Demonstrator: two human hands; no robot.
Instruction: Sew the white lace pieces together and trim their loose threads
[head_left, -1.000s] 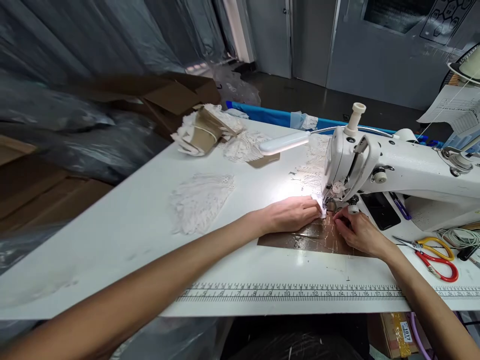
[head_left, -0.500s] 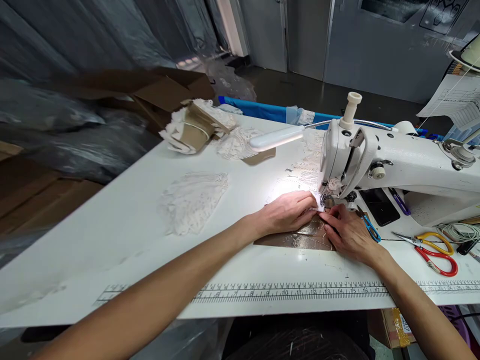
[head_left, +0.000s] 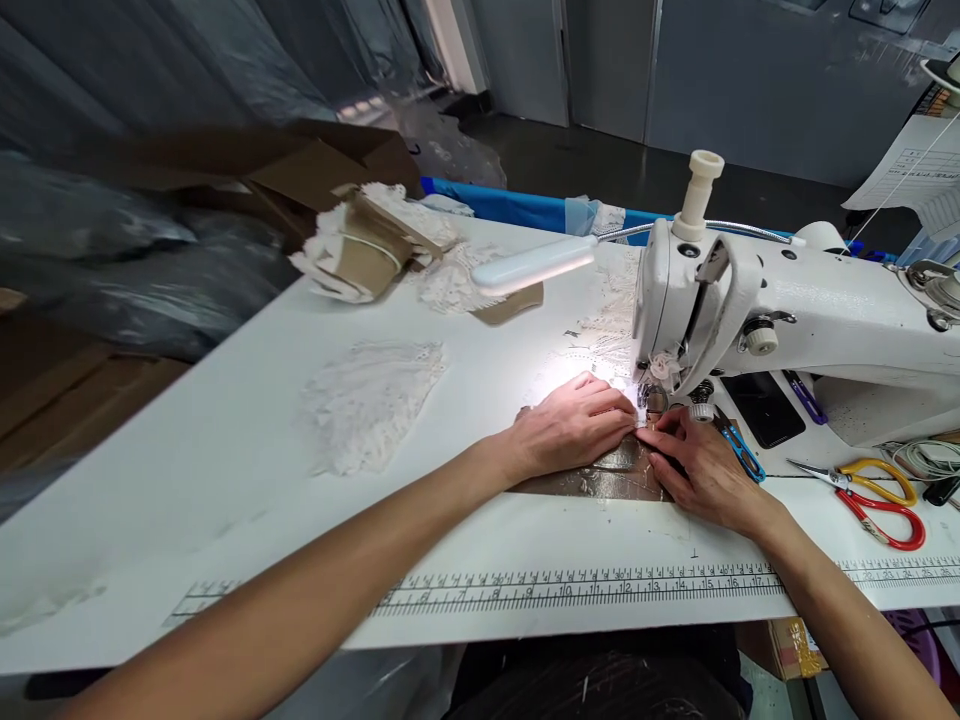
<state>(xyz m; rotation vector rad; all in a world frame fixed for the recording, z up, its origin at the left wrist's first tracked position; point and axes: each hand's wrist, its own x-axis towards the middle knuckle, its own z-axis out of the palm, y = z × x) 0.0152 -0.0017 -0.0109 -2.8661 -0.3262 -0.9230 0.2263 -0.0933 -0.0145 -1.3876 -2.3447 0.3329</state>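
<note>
Under the needle of a white sewing machine (head_left: 750, 300) lies white lace fabric (head_left: 600, 352), lit by the lamp. My left hand (head_left: 574, 425) is closed on the lace just left of the presser foot (head_left: 643, 398), fingers pressed together. On the other side my right hand (head_left: 705, 468) pinches the near edge of the lace between thumb and fingers, almost touching the left fingertips. A shiny brown plate (head_left: 600, 484) shows beneath both hands. What lies under my left palm is hidden.
A separate lace piece (head_left: 375, 405) lies left, with a tied lace bundle (head_left: 367, 250) behind it. Blue thread snips (head_left: 741, 450), a phone (head_left: 763, 408) and red-and-yellow-handled scissors (head_left: 877, 500) lie right. A lamp (head_left: 534, 265) reaches over the table; a ruler strip (head_left: 570, 590) runs along its front.
The view has shifted slightly. My left hand looks a little flatter on the lace; both hands stay beside the presser foot.
</note>
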